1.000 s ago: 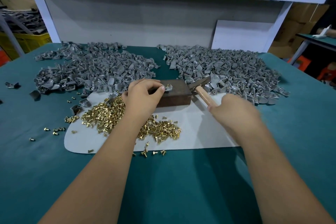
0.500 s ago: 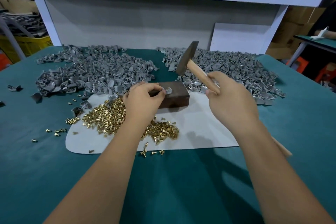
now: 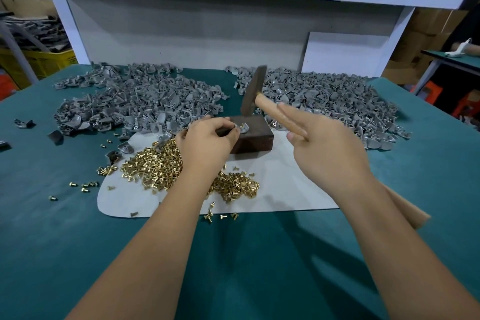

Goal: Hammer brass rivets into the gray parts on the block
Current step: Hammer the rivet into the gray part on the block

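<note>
At the centre of the green surface (image 3: pixel 78 254) a dark wooden block (image 3: pixel 255 138) sits on a white mat (image 3: pixel 291 189). On the block's top, toward its 9 o'clock edge, lies one gray part (image 3: pixel 243 129) with a brass rivet (image 3: pixel 242 126) standing upright in it. The left hand (image 3: pixel 207 141) reaches in from 7 o'clock and pinches that gray part between thumb and fingertips, its fingers curled. The right hand (image 3: pixel 327 153), at 3 o'clock of the block, grips the wooden handle of a hammer (image 3: pixel 253 93), though two fingers lie extended along the shaft; the dark head is raised just above the block's far edge, tilted and blurred. A heap of loose brass rivets (image 3: pixel 155 169) spreads over the mat at 7 o'clock of the block, partly under the left wrist, with strays on the surface farther out. Two large piles of gray parts lie beyond: one (image 3: pixel 135 104) at 10 o'clock, the other (image 3: pixel 332 101) at 2 o'clock.
</note>
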